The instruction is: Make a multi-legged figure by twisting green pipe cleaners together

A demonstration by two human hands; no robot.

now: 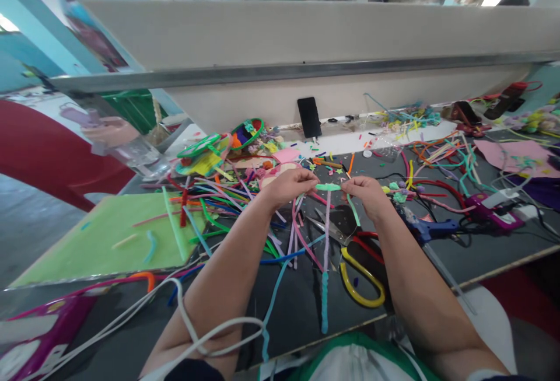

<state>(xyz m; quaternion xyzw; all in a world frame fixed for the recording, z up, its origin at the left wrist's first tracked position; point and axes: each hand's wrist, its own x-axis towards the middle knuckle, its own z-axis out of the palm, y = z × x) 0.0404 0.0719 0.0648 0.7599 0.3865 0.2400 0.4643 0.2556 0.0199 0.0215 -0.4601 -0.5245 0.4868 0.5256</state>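
Observation:
My left hand point(289, 185) and my right hand point(366, 192) are both closed in a pinch on the two ends of a short light green pipe cleaner piece point(328, 186), held level above the dark table point(301, 305). Several pink and lilac pipe cleaners point(301, 235) hang down from my left hand. A lilac strand ending in a blue fuzzy length point(324, 293) dangles below the green piece. Yellow-handled scissors point(356, 279) lie on the table just under my right hand.
A heap of coloured pipe cleaners point(219, 200) lies left of my hands beside a green foam sheet point(109, 241). A blue glue gun point(431, 230) and a purple one point(490, 209) lie right. A black phone point(309, 116) leans on the white partition. White cable point(192, 328) crosses my left arm.

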